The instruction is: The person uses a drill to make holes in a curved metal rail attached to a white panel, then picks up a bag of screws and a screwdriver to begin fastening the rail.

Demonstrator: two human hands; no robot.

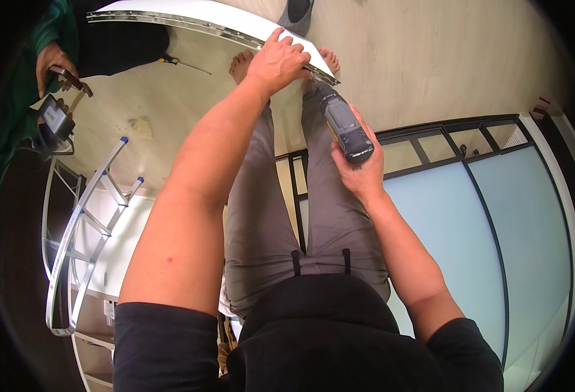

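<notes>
One co-worker's hand (54,62): well left of my grips, holding a hammer-like tool (66,74).
Screwdriver (181,64): on the floor, left of my left grip.
White panel (235,16): reaches leftward from my left grip, smooth and bowed in this view, a shiny metal strip (202,27) lining its near edge.
Left hand (279,63): fingers curled over the panel's right end, presumably to steady it.
Drill (345,124): dark, nose beside that grip; contact with the strip I cannot tell.
Right hand (366,160): wrapped snugly round the drill, probably to aim it.
</notes>
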